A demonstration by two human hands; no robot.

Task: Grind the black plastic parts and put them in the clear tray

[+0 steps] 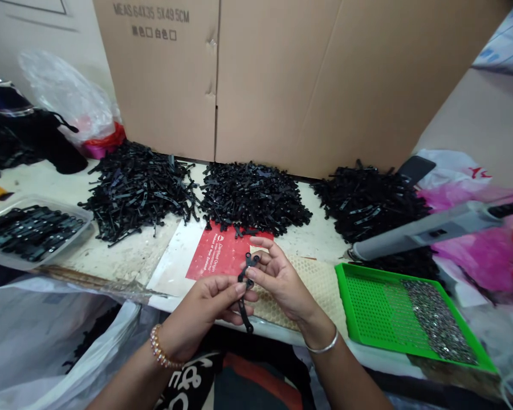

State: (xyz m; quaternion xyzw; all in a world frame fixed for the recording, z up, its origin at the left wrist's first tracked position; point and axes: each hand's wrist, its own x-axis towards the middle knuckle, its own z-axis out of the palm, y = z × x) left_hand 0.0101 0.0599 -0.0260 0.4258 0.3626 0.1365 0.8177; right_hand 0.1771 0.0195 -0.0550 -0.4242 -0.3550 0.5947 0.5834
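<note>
Both hands meet over the front edge of the bench. My left hand (216,296) pinches a slim black linked piece (245,314), whose lower end hangs down below the fingers. My right hand (277,279) grips the upper part of the same piece between thumb and fingers. Short black arms with round ends stick out above the right thumb. Where the parts join is mostly covered by the fingertips. Behind the hands lies a red and white printed sheet (200,259), and a cream honeycomb-patterned mat (316,285) is under and beside the right hand.
Three heaps of black strips, left (141,191), middle (254,193) and right (359,199), line the bench before a tall cardboard sheet (277,80). A green tray (363,302) holds small metal pieces. A grey electric screwdriver (427,228) leans above it. A clear tub (88,219) stands left.
</note>
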